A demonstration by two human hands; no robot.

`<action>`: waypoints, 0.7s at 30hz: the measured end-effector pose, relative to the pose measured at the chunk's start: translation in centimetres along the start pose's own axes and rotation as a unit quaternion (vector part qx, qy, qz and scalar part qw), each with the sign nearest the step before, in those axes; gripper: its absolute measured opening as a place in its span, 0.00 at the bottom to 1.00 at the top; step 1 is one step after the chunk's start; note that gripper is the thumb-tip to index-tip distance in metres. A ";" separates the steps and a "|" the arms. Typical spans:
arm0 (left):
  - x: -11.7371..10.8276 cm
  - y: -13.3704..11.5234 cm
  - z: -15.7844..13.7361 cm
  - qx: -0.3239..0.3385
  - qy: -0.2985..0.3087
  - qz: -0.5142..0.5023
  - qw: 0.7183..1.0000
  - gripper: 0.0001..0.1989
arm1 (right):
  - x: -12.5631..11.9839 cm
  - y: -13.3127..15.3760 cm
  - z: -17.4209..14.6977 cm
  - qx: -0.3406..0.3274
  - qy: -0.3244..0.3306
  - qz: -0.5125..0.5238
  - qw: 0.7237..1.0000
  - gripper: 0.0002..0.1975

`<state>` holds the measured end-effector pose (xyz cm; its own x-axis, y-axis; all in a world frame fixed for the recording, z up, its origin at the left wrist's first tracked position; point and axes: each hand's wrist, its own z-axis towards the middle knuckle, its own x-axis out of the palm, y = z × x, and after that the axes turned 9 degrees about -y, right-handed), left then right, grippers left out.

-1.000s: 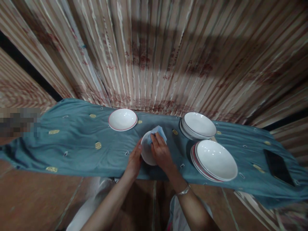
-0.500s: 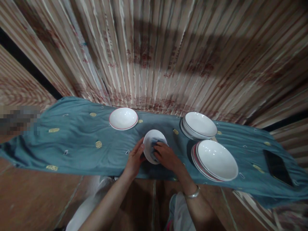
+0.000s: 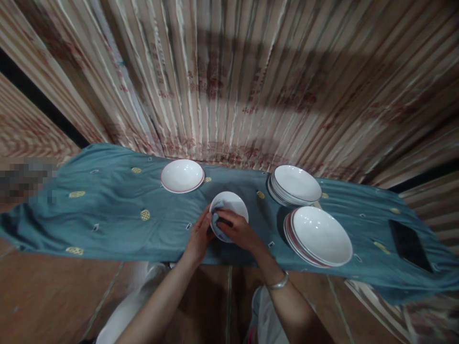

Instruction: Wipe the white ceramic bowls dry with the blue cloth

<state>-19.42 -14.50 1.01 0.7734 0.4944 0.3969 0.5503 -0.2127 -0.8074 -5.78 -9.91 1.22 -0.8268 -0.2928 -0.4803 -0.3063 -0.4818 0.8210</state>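
Observation:
A white bowl (image 3: 235,204) is tilted over the near middle of the cloth-covered table. My left hand (image 3: 199,235) grips its left rim, the thumb at the edge and the other fingers partly hidden beneath. Inside the bowl my right hand (image 3: 237,229) presses a blue-grey cloth (image 3: 216,212) against the left inner wall, fingers closed on it. A bowl with a red rim (image 3: 182,176) lies alone behind and to the left. To the right stand a stack of dark-rimmed bowls (image 3: 297,184) and, nearer me, a second stack of bowls (image 3: 322,236) with some red rims.
The table wears a green-blue cloth (image 3: 114,205) with yellow pineapple prints. A dark phone (image 3: 409,245) lies near its right end. Behind the table hangs a pleated curtain (image 3: 229,86). At the far left edge another person (image 3: 21,184) shows, blurred out.
My right hand has moved the cloth from the middle of the bowl to its left inner side. The left hand keeps its hold on the rim.

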 end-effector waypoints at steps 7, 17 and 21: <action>0.1 -0.3 -0.2 0.003 0.002 0.010 1.000 0.28 | 1.0 -0.4 -0.2 -0.009 -0.042 -0.102 0.994 0.24; -0.1 -0.1 0.1 -0.016 -0.018 0.003 1.000 0.35 | -0.8 0.5 0.1 0.002 0.027 -0.324 0.946 0.18; -0.2 -0.3 -0.1 -0.018 -0.014 0.003 1.000 0.36 | -1.5 0.6 -0.5 0.018 0.072 -0.306 0.949 0.17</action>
